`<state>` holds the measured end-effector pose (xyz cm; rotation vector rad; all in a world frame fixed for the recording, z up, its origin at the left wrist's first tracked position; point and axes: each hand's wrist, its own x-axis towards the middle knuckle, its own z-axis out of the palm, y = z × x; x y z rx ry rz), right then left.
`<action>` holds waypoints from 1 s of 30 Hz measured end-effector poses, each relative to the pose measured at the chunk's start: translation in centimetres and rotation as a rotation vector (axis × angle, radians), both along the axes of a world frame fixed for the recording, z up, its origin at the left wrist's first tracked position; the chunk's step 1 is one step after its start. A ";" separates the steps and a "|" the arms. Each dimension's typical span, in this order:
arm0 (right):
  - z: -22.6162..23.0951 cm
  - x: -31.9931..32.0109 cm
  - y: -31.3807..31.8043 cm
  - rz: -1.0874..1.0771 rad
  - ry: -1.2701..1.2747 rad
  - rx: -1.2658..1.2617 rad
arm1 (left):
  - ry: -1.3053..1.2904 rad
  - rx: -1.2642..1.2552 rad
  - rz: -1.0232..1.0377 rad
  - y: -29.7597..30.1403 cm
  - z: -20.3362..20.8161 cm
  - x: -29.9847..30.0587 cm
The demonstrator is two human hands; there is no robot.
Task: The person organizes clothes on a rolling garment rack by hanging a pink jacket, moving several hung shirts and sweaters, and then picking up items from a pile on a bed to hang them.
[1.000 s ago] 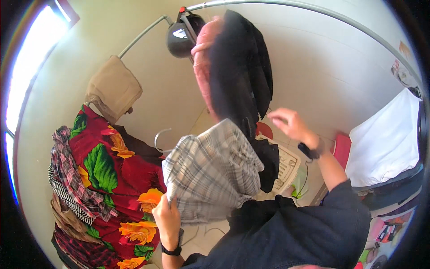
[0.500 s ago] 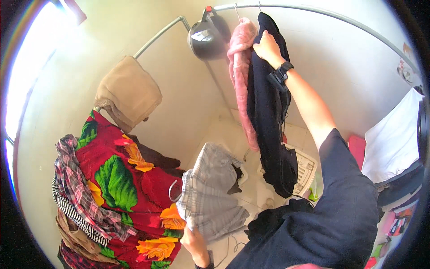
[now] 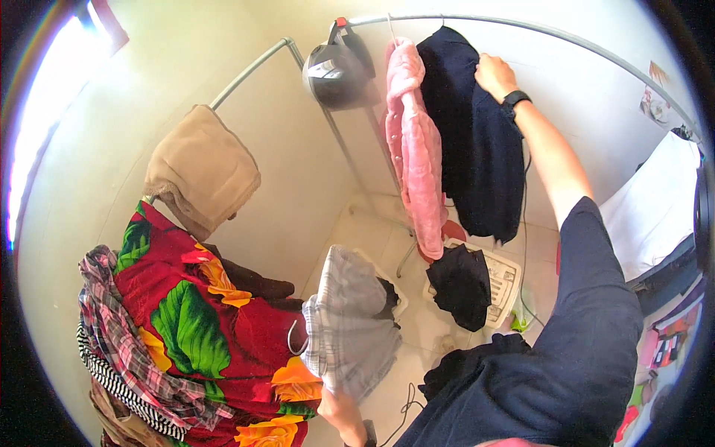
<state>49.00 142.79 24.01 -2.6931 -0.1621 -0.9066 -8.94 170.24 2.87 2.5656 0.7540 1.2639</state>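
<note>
My right hand (image 3: 497, 77) reaches up and pinches the shoulder edge of a black garment (image 3: 469, 127), which hangs spread out from a hanger on the metal rail. Low in the view, my left hand (image 3: 341, 414) is closed on the waist edge of light grey plaid shorts (image 3: 350, 320) with a white drawstring. Beside the black garment hangs a fluffy pink garment (image 3: 414, 141).
A dark helmet (image 3: 339, 74) hangs at the corner of the rail (image 3: 521, 28). To the left are a beige folded cloth (image 3: 205, 171) and a red floral blanket (image 3: 223, 320). Below stands a white crate (image 3: 500, 287) with black cloth (image 3: 460, 287) over it.
My right hand has moved right along the black garment, which now hangs wider and more spread out. The left hand still holds the shorts. The whole view has shifted slightly.
</note>
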 end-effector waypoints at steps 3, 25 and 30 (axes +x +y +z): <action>0.2 -0.8 -4.0 -0.016 -0.029 -0.039 | 0.013 -0.057 -0.047 -0.2 0.3 -0.1; -0.4 -12.0 -33.6 -0.341 -0.087 -0.087 | 0.068 -0.054 -0.615 -7.2 -1.3 9.6; -2.2 -15.8 -43.1 -0.496 -0.081 -0.055 | 0.041 -0.076 -0.668 -10.6 -2.3 12.0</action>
